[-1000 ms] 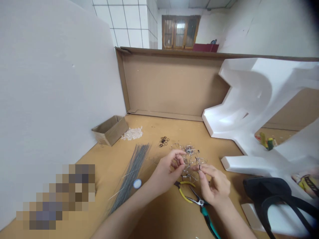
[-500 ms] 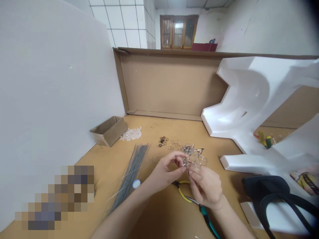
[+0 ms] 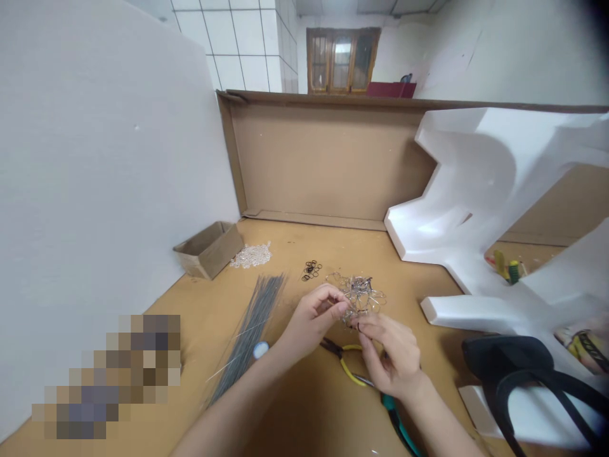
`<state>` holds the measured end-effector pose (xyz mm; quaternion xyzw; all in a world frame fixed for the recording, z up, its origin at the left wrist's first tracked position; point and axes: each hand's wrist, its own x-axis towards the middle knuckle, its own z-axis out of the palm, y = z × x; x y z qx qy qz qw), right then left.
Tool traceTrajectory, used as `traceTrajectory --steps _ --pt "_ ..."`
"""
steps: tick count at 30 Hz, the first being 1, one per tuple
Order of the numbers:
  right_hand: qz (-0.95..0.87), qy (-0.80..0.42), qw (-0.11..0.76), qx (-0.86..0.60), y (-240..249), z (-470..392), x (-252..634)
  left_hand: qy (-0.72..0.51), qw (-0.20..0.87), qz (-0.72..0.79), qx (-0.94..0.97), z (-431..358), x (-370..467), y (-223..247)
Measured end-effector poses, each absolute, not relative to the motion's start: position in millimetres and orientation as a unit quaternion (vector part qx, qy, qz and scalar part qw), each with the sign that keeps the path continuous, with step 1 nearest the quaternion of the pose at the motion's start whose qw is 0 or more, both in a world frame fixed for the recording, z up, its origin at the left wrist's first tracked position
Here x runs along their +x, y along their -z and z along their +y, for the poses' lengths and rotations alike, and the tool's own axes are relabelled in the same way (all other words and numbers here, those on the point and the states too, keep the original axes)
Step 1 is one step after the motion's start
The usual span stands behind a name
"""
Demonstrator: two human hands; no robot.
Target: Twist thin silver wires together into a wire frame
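Note:
A tangled piece of bent silvery wire, with loops and dark bits, sits at the fingertips of both hands. My left hand is closed in a pinch on its near left side. With fingers and thumb drawn together, my right hand grips its near right side; a small dark spot shows at those fingertips, too small to name. How much of the wire rests on the table cannot be seen. Beneath the hands lie pliers with yellow and teal handles, partly covered by my right hand.
Left of my hands lies a bundle of straight grey wires, with a small white-and-blue round item beside it. Behind are black rings, clear beads and a cardboard box. White foam and a black strap-like object stand right.
The wire piece has turned and come lower, its right-hand prong no longer sticking out. My left hand has shifted slightly left; my right hand stays nearly in place.

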<state>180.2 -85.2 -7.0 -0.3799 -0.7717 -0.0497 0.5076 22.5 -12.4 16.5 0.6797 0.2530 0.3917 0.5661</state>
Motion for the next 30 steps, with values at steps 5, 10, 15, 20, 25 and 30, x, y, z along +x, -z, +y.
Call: traceTrajectory --steps 5,10,15,20,25,30 --pt "-0.761 0.054 0.535 -0.363 5.5 -86.6 180.8 -0.380 0.629 0.236 0.636 -7.0 17.2 -19.6" --pt "-0.744 0.062 0.546 -0.381 4.6 -83.2 181.1 -0.383 0.622 0.233 0.642 -3.7 14.2 -19.2" --pt "-0.717 0.062 0.508 -0.474 0.4 -82.3 180.3 -0.402 0.484 0.319 0.708 -5.0 20.8 -14.3" --pt "-0.682 0.060 0.495 -0.535 -1.7 -85.4 178.5 -0.378 0.448 0.337 0.737 -7.3 32.5 0.7" --pt "-0.699 0.017 0.390 -0.599 9.3 -79.4 178.3 -0.355 0.464 0.350 0.732 -8.8 36.9 9.9" --pt "-0.704 0.016 0.353 -0.616 12.8 -76.7 179.9 -0.370 0.424 0.376 0.736 -7.4 36.5 10.5"
